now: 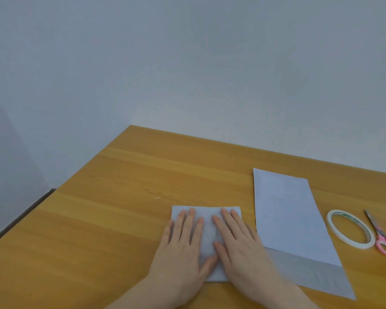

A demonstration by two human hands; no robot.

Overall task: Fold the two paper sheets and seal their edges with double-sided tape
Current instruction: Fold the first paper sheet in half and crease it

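A small folded white paper sheet (207, 214) lies on the wooden table (120, 219) near the front. My left hand (183, 248) and my right hand (239, 244) press flat on it side by side, fingers straight and pointing away from me. To the right lies a second, larger white paper sheet (288, 215), folded over so a strip of its lower layer shows at the near end. Further right is a roll of double-sided tape (334, 228), lying flat on the table.
Pink-handled scissors (381, 237) lie at the right edge of view, just beyond the tape roll. A plain wall rises behind the table. The table's left edge runs diagonally at the lower left.
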